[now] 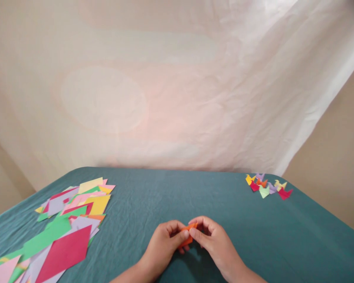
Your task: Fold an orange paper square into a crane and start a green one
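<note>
Between both hands, near the front middle of the table, is a small folded piece of orange paper (186, 240). My left hand (168, 239) pinches its left side, with the thumb on top and the fingers behind. At the upper right corner, my right hand (210, 236) grips the paper between thumb and fingers. The two thumbs lie close together over it. Much of the paper is hidden by the fingers, so its full shape cannot be made out.
Loose coloured paper sheets (67, 248) lie in an overlapping spread along the left of the green-covered table (153, 200). Several small folded paper birds (264, 191) stand grouped at the far right. A pale cloth (171, 86) hangs behind the table.
</note>
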